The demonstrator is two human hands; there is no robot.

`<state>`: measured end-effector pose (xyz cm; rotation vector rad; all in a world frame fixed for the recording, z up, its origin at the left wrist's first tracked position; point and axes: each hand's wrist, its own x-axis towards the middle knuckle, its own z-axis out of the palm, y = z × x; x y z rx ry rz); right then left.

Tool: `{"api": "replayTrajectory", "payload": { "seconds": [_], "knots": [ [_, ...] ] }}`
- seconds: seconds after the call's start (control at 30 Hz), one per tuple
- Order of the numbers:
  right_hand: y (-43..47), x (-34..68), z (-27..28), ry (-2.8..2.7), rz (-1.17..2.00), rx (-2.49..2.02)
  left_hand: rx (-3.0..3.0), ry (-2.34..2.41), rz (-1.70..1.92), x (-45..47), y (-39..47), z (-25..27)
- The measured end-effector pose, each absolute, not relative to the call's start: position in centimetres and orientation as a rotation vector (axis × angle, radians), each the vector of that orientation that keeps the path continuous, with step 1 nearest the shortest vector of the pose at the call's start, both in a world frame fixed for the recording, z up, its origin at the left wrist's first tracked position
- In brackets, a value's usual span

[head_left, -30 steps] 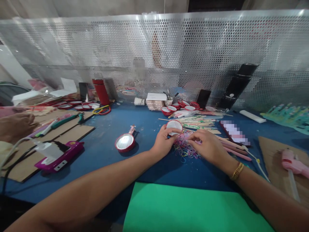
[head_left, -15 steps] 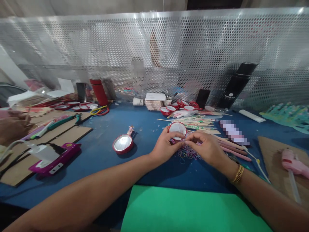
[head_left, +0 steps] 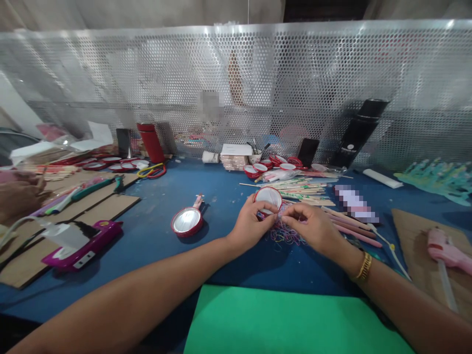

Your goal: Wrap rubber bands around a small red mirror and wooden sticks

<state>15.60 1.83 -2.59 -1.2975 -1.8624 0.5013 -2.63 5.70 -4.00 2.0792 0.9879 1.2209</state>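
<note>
My left hand (head_left: 254,222) is closed on a small round drum-like piece (head_left: 268,199) with a red rim and a pale face, tilted toward me. Close to its lower edge, my right hand (head_left: 313,225) pinches thumb and fingertips together; whatever lies between them is too small to make out. Under both hands spreads a tangle of thin coloured cords (head_left: 285,236). A similar red-rimmed piece (head_left: 187,221) with a shiny silvery face and a short pinkish stick lies on the blue table to the left.
Thin sticks (head_left: 306,189) and pink rods (head_left: 357,232) lie right of my hands. A green sheet (head_left: 287,319) covers the front. Purple power strip (head_left: 83,248), scissors (head_left: 152,170) and another person's hand (head_left: 20,196) are left; a pink glue gun (head_left: 444,248) is right.
The view has shifted slightly. My hands stay close together at the round piece, with my right fingertips a little farther from my left thumb.
</note>
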Motion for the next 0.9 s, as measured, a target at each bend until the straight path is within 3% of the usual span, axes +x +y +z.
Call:
{"api": "replayTrajectory", "payload": {
  "seconds": [0.43,0.6,0.9],
  "knots": [
    [1.8,15.4,-2.4,-1.890,0.503,-1.287,2.085,0.967,1.166,-2.6,5.4,-3.8],
    [0.5,14.9,-1.0,-2.039,0.411,-1.062,2.020,1.039,1.169,-2.5,5.7,-3.6],
    [-0.7,14.8,0.2,-2.061,1.011,-0.890,1.923,1.089,1.165,-2.6,6.4,-3.7]
  ]
}}
